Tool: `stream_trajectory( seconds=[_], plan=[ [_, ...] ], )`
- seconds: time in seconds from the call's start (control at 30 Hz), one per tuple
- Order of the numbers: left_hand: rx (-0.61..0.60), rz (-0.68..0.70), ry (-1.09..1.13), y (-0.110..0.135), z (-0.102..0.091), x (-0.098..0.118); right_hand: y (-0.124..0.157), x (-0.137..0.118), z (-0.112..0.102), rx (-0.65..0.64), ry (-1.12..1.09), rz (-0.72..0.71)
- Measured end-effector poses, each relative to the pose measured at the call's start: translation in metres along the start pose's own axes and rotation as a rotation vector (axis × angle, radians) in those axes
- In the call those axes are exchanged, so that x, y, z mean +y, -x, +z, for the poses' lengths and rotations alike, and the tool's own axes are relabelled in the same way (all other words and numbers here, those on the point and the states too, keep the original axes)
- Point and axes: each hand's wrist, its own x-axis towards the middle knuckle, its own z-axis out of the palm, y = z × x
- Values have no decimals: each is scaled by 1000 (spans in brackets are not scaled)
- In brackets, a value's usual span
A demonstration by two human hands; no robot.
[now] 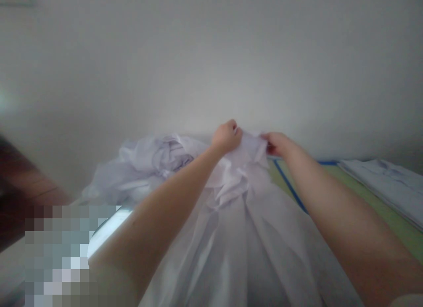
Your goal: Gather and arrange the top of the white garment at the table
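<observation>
A white, thin, sheer-looking garment or cloth (244,219) hangs toward me in long folds, its upper part bunched and gathered. My left hand (228,136) is closed on its top edge near the middle. At the upper right corner, my right hand (276,144) pinches the same white cloth, fingertips partly hidden by it. The stretch between the two hands is held up and spread. Left of my left hand lies a crumpled heap of similar white fabric (132,166); whether it joins the held piece I cannot tell.
Folded white cloth (386,174) lies at the right on a green surface (360,188) with blue lines. A plain grey-white wall (211,55) rises behind. Something dark reddish-brown (26,192) stands at the left. The lower left is pixelated.
</observation>
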Motion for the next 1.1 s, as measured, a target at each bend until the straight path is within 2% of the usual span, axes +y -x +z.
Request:
stream_trajectory(
  seconds=[0.17,0.3,0.4,0.53,0.7,0.97,1.03,1.1],
  plan=[
    [-18,-35,-69,3,3,-7,-4,0,-14,-130,-286,263],
    [-53,-19,-106,6,7,-7,-4,0,-13,-192,-385,309],
    [-85,-10,-112,6,9,-7,-2,0,-8,-194,-419,342],
    [-105,-60,-100,5,11,-9,0,5,-6,-220,-414,360],
    [-126,-123,-76,4,13,-17,4,12,-7,-284,-305,295],
    [-100,-178,25,0,20,-30,19,11,-1,-350,-25,45],
    [-102,-207,34,-2,20,-31,20,9,2,-287,60,-4],
    [-99,-231,47,-3,19,-30,20,8,5,-116,256,-98]
  ],
)
